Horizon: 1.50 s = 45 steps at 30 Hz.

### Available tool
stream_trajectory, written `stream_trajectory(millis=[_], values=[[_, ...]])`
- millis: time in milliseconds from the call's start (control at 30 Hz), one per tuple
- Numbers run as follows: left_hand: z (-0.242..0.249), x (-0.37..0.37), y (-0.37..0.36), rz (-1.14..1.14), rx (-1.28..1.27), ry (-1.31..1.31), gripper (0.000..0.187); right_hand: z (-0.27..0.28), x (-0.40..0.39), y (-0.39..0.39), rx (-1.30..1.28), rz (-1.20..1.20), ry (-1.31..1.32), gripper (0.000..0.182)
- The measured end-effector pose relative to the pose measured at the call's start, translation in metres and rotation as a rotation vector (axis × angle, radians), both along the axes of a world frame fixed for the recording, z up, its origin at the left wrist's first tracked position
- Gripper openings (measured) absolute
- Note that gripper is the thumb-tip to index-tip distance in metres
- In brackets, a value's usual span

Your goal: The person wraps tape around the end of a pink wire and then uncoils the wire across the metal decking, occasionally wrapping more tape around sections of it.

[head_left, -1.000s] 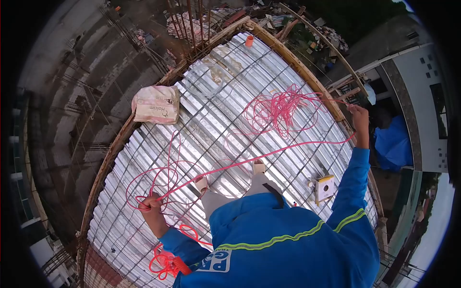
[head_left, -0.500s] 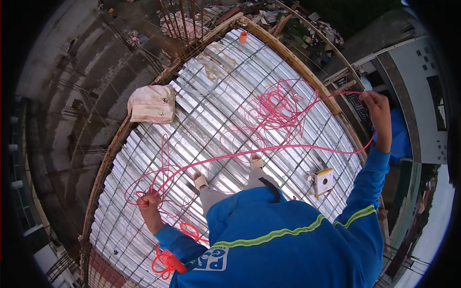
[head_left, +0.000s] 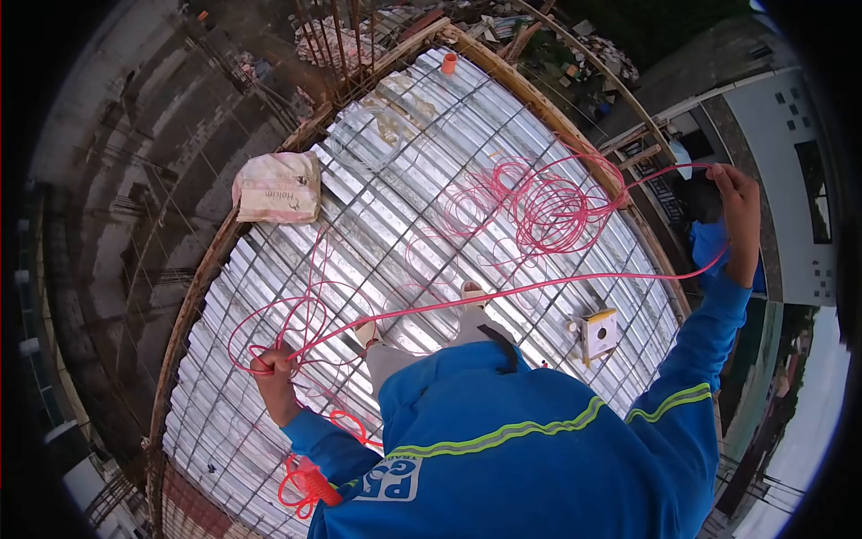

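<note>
Pink electrical wire [head_left: 503,294] stretches in a long line across my front between both hands. My left hand [head_left: 275,366] is closed around the wire at the lower left, where several loose loops hang about it. Out at the far right, my right hand [head_left: 736,202] is raised and pinches the wire between thumb and fingers. From there a strand runs back to a tangled coil of the same wire [head_left: 561,211] on the ribbed metal decking [head_left: 359,242]. A bright orange-red coil [head_left: 310,485] lies beside my left sleeve.
A grid of rebar covers the decking, with wooden boards [head_left: 530,85] along its edge. A cement bag [head_left: 280,189] sits at the left edge. An orange pipe stub [head_left: 449,63] stands at the far corner, and a small white-and-yellow box [head_left: 599,335] is at my right.
My right hand has moved outward to the right, pulling the wire between my hands straighter. The tangled coil has shifted right and its loops have spread. My left hand still grips the wire.
</note>
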State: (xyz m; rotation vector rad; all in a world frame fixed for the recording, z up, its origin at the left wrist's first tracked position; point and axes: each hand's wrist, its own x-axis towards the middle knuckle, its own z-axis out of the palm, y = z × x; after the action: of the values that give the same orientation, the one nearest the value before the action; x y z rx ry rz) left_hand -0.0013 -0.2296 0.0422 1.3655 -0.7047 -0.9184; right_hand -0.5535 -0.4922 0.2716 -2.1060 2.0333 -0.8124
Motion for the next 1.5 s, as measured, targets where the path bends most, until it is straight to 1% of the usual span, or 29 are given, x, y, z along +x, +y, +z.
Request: stream_trajectory(millis=[33, 100, 133, 167, 233, 300, 367, 400, 433, 500, 567, 633, 667, 700, 733, 767, 800, 833, 900, 933, 967, 1033, 1100, 1133, 1200, 1300, 1400, 1467, 1500], values=[[0.003, 0.001, 0.001, 0.003, 0.001, -0.001, 0.04, 0.008, 0.0, 0.001, 0.001, 0.003, -0.001, 0.034], [0.006, 0.003, -0.001, -0.077, 0.057, -0.053, 0.043, 0.028, 0.0, 0.003, 0.076, -0.099, 0.077, 0.035], [0.008, 0.0, -0.003, -0.077, 0.056, -0.052, 0.043, 0.025, -0.02, -0.005, -0.029, 0.017, 0.033, 0.036], [0.01, -0.003, -0.004, -0.069, 0.028, -0.093, 0.045, 0.031, -0.029, -0.007, -0.03, 0.017, 0.034, 0.036], [0.014, -0.006, -0.003, -0.057, 0.002, -0.131, 0.046, 0.053, -0.035, -0.008, 0.018, -0.02, 0.107, 0.036], [0.017, -0.006, -0.002, -0.105, -0.016, -0.132, 0.048, 0.067, -0.032, -0.007, -0.031, -0.035, 0.085, 0.036], [0.016, -0.005, 0.0, -0.141, -0.022, -0.117, 0.048, 0.081, -0.029, -0.005, -0.097, -0.144, 0.26, 0.035], [0.016, -0.004, 0.002, -0.176, -0.03, -0.104, 0.049, 0.08, -0.033, -0.006, -0.161, -0.121, 0.234, 0.034], [0.016, -0.007, 0.002, -0.16, -0.015, -0.106, 0.049, 0.074, -0.045, -0.007, -0.149, -0.103, 0.23, 0.034], [0.017, -0.014, 0.0, -0.142, 0.006, -0.059, 0.046, 0.036, -0.066, -0.013, 0.006, -0.043, -0.043, 0.032], [0.007, -0.03, -0.002, 0.047, 0.043, 0.025, 0.034, -0.09, -0.004, -0.034, -0.442, -0.276, -0.15, 0.032], [-0.007, -0.022, -0.009, -0.117, 0.104, 0.008, 0.021, -0.127, -0.124, -0.055, 0.582, 0.284, 0.457, 0.031], [0.005, -0.03, -0.017, -0.03, 0.216, -0.001, 0.013, -0.165, -0.106, -0.042, 0.267, 0.044, 0.149, 0.03], [0.014, -0.034, -0.022, -0.084, 0.247, -0.067, 0.011, -0.186, -0.068, -0.081, -0.107, -0.117, -0.183, 0.028], [0.009, -0.028, -0.026, -0.038, 0.178, -0.034, 0.009, -0.144, -0.068, -0.077, -0.079, -0.224, -0.586, 0.026], [0.006, -0.035, -0.013, -0.04, 0.177, 0.041, 0.008, -0.109, -0.056, -0.067, -0.234, -0.24, -0.709, 0.025], [0.012, -0.038, -0.013, -0.105, 0.176, 0.065, 0.007, -0.078, -0.055, -0.059, -0.278, -0.257, -0.66, 0.025], [0.011, -0.039, -0.012, -0.107, 0.179, 0.025, 0.006, -0.059, -0.048, -0.064, -0.374, -0.254, -0.648, 0.025], [0.003, -0.03, -0.005, -0.151, 0.274, -0.027, 0.006, -0.044, -0.032, -0.06, -0.366, -0.259, -0.65, 0.026], [0.005, -0.028, -0.005, -0.143, 0.27, -0.03, 0.006, -0.042, -0.026, -0.061, -0.364, -0.26, -0.647, 0.026], [0.008, -0.027, -0.003, -0.125, 0.25, -0.038, 0.006, -0.042, -0.025, -0.06, -0.361, -0.254, -0.647, 0.026], [0.015, -0.026, -0.001, -0.108, 0.226, -0.046, 0.006, -0.051, -0.025, -0.057, -0.183, -0.332, -0.758, 0.023], [0.021, -0.026, 0.002, -0.044, 0.226, 0.009, 0.006, -0.073, -0.054, -0.063, -0.094, -0.226, -1.014, 0.022], [0.018, -0.022, 0.005, -0.068, 0.237, 0.001, 0.005, -0.076, -0.052, -0.058, -0.095, -0.239, -1.042, 0.022], [0.015, -0.021, 0.009, -0.025, 0.22, -0.017, 0.004, -0.072, -0.04, -0.047, -0.112, -0.258, -1.1, 0.022], [0.011, -0.017, 0.008, -0.016, 0.193, -0.042, 0.005, -0.068, -0.018, -0.032, -0.067, -0.287, -1.024, 0.02], [0.015, -0.017, 0.002, -0.024, 0.182, -0.053, 0.006, -0.084, -0.029, -0.028, -0.033, -0.26, -0.993, 0.023], [0.016, -0.015, 0.001, -0.046, 0.191, -0.075, 0.006, -0.085, -0.023, -0.021, -0.025, -0.294, -0.992, 0.023], [0.015, -0.015, 0.002, -0.06, 0.17, -0.09, 0.015, -0.087, -0.022, -0.017, -0.013, -0.326, -0.997, 0.023]])
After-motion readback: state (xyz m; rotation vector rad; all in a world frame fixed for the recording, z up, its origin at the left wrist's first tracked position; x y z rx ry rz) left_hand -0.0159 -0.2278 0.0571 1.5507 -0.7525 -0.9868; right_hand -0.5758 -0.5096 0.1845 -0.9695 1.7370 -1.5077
